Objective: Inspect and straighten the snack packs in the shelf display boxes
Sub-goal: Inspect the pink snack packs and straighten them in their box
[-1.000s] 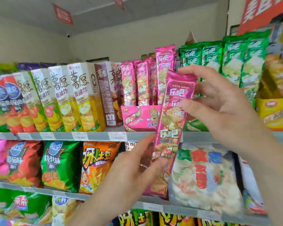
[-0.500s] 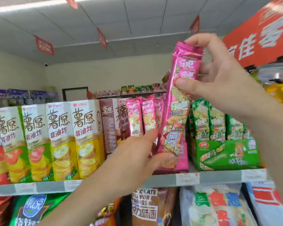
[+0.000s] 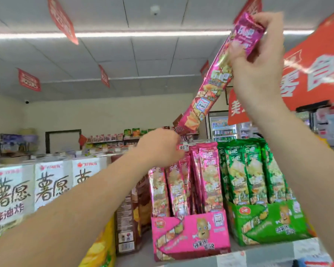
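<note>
We saw our left hand (image 3: 160, 146) and right hand (image 3: 258, 60) bare, the left forearm (image 3: 85, 205) and right forearm (image 3: 307, 160) likewise bare as far as they showed; blur hid finer detail.

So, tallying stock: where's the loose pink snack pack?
Head view, upper right: the pink snack pack is held tilted above the pink display box, right hand gripping its top, left hand holding its bottom.

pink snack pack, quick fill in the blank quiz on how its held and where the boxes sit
The right hand grips the ___ end of the pink snack pack.
The left hand pinches its ___ end.
The pink display box stands to the ___ of the green display box.
Missing words: top; bottom; left.
</note>
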### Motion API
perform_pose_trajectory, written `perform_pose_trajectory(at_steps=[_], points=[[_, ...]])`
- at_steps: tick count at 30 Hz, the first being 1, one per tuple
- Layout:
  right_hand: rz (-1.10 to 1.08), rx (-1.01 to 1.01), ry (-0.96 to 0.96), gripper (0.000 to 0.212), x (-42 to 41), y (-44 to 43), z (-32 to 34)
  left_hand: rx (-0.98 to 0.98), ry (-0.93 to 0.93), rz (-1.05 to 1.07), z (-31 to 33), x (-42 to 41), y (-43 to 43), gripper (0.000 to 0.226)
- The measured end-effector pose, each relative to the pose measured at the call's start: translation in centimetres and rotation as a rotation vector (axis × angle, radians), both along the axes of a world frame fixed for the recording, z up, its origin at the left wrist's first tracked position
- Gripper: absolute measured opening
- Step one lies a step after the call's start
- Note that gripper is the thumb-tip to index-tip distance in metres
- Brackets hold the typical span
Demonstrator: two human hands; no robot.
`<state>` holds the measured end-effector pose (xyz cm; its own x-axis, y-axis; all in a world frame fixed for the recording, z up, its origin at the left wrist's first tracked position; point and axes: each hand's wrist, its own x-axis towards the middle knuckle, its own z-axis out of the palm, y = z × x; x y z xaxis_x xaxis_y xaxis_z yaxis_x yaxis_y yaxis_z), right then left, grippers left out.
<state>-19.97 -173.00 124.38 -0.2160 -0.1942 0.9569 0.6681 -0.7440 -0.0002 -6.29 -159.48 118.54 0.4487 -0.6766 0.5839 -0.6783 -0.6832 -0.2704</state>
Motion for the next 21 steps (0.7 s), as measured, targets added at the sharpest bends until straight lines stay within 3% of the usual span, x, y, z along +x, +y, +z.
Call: perform_pose_trajectory(at_steps=[4,6,8,15,19,21], points=[[-0.003,0.049,-0.058,0.026,0.7,-0.1,0.2,0.233,0.201,-0.038,0.3,2.5,-2.3,0.059],[0.010,0.048,-0.044,0.025,1.2,-0.3,0.2,0.260,0.287,-0.092,0.3,3.4,-2.6,0.048],[0.014,0.041,-0.016,0.024,1.6,-0.3,0.2,0.236,0.277,-0.118,0.5,4.1,-2.6,0.031],[0.036,0.035,0.030,0.023,3.8,0.8,0.3,0.130,0.398,-0.058,2.2,5.1,-1.4,0.032],[-0.023,0.034,0.098,0.027,5.3,1.3,0.4,0.123,0.487,-0.075,2.0,5.6,-1.7,0.016],[-0.064,0.034,0.146,0.026,5.7,1.3,0.8,0.102,0.531,-0.069,1.8,5.9,-1.8,0.025]])
